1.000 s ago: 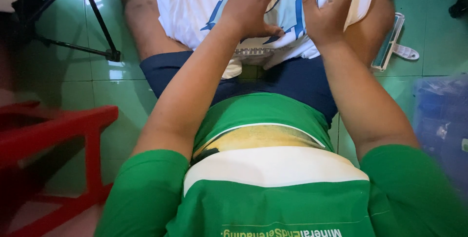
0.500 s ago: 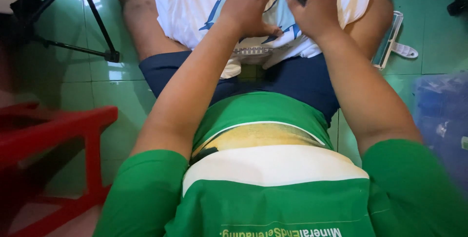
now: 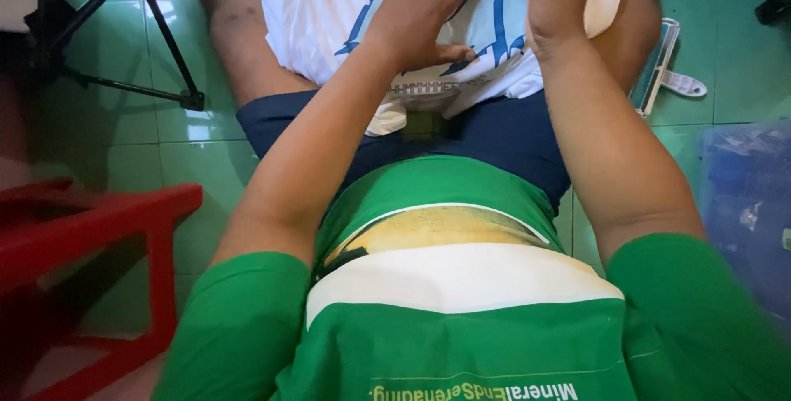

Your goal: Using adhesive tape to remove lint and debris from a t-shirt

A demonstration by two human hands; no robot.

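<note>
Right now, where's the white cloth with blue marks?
Head view, top centre: the white cloth lies across the person's lap, left hand flat on it, right hand at its right edge.

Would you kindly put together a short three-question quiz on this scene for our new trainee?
1. True or false: the left hand lies flat, fingers spread, on the white cloth with blue markings.
2. What colour is the stool on the person's left?
A. red
B. yellow
C. black
3. What does the right hand grip?

Key
1. True
2. A
3. A folded edge of the white cloth, at the top of the view.
</note>
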